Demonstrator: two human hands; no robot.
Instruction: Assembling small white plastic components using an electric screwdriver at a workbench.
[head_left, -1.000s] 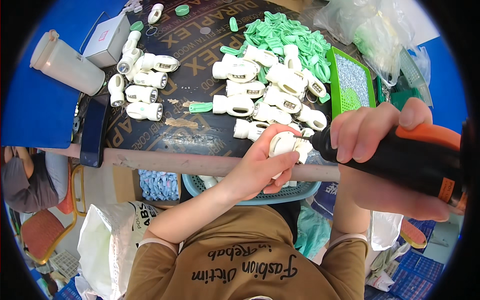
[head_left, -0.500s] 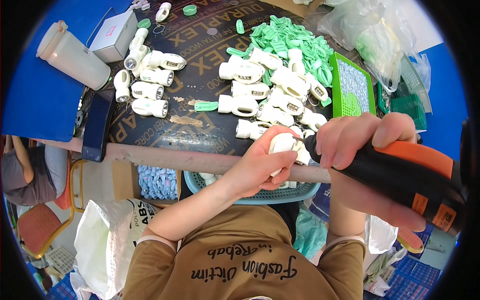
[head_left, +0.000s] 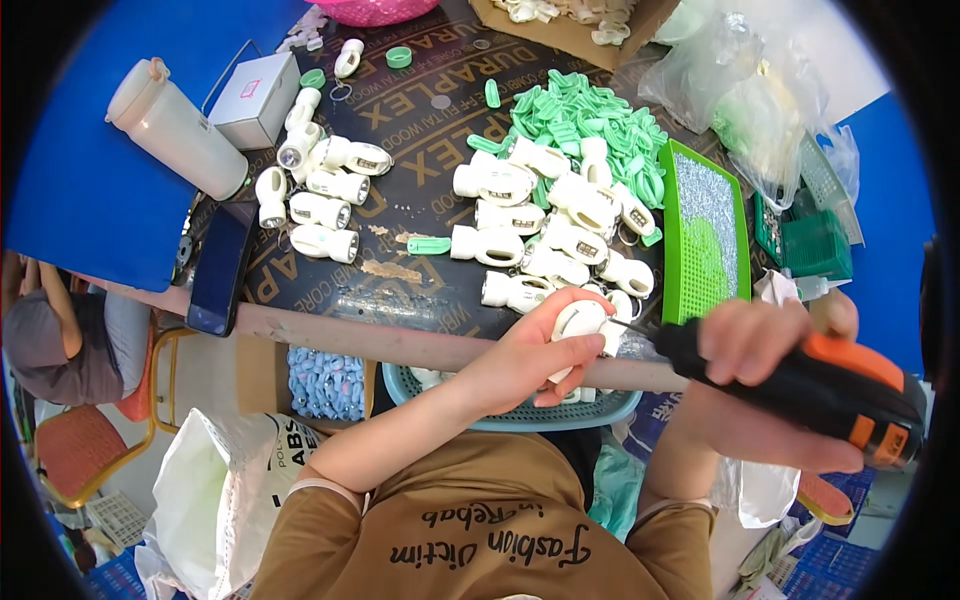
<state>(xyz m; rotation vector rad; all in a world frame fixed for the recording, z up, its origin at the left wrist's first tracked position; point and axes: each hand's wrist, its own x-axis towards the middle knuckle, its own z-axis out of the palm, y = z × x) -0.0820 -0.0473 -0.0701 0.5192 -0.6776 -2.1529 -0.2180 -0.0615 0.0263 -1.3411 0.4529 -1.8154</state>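
Screwdriver (head_left: pixel 800 385) gripped by right hand (head_left: pixel 770 375) meets white part (head_left: pixel 580 325) clasped in left hand (head_left: pixel 525 355).

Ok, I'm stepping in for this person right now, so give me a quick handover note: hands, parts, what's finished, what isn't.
Left hand: grips a white plastic part at the table edge.
Right hand: holds the black and orange power screwdriver, tip against that part.
Parts: white pieces with green buttons heaped mid-table, a neater group further left; loose green buttons behind; green tray at right; blue basket under the edge.
Done: cannot tell which pile is finished.
Left: the held part is in work.
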